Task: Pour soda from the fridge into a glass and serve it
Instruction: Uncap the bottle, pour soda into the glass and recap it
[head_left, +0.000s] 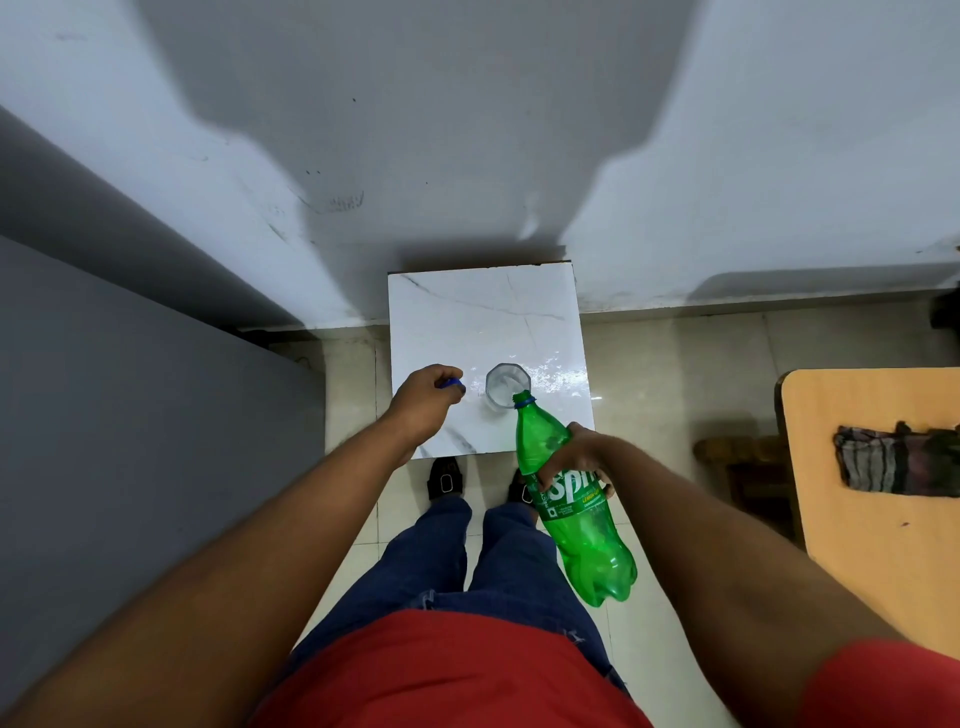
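A clear glass (506, 385) stands on a small white marble-topped table (483, 312). My right hand (574, 460) grips a green soda bottle (571, 499) around its label and tilts it, so the open mouth rests at the glass's near rim. Clear soda runs into the glass. My left hand (426, 400) hovers over the table just left of the glass, closed on the blue bottle cap (452, 383).
A grey fridge side (130, 415) fills the left. A wooden table (872, 499) with a striped cloth (896, 462) stands at the right, a dark stool (737, 462) beside it. The wall rises behind the small table. My legs and shoes stand at its near edge.
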